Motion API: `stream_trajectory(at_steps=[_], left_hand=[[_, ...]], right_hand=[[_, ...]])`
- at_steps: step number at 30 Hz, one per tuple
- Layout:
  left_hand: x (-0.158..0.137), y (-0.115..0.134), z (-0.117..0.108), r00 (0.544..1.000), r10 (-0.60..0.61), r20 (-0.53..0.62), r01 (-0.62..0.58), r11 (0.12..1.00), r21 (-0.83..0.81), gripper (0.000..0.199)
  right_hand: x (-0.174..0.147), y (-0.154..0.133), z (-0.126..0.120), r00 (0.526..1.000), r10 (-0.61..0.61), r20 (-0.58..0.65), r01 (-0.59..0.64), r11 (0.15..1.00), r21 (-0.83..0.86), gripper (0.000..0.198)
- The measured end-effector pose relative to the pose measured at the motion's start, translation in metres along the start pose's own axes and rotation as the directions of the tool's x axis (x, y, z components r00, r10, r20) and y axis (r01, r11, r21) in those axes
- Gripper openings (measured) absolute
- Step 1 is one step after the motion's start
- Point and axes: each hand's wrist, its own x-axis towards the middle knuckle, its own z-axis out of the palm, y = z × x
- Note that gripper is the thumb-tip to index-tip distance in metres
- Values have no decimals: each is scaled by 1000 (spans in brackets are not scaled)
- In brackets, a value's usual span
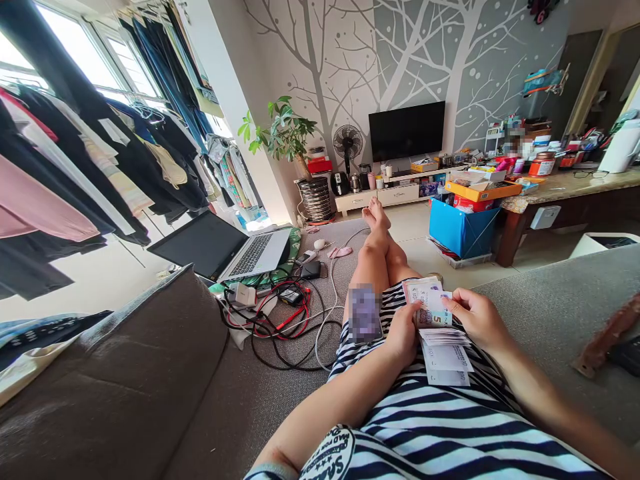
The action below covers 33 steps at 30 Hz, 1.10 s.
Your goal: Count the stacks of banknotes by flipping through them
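A stack of banknotes [429, 304] rests over my lap, with a figure 5 showing on the top note. My left hand [403, 331] grips the stack along its left side, thumb on top. At the upper right corner, my right hand [474, 316] pinches a note between thumb and fingers. Below the hands, several whitish notes [447, 360] fan downward against the striped clothing [430, 417]. A phone [365, 313] with a blurred screen lies on the thigh, left of my left hand.
On the couch [300, 353] to the left are tangled cables [280, 327] and an open laptop [255, 253]. A dark cushion [115, 373] stands nearer. Beyond the feet are a television [407, 132] and a fan [347, 141]. A blue box [463, 228] sits beside a cluttered table [560, 190].
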Motion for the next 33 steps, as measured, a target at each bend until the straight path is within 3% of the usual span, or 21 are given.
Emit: stream_trajectory(at_steps=[6,13,33], left_hand=[[1,2,1,998,-60,-18,59,997,-46,27],[2,1,1,1000,9,-13,-9,1000,-15,28],[2,2,1,1000,18,9,-18,1000,24,31]], right_hand=[[-3,-6,-5,1000,-15,15,15,1000,-24,45],[-7,-14,-8,998,-16,62,15,1000,13,41],[-8,-14,-9,991,-15,130,-2,992,125,28]])
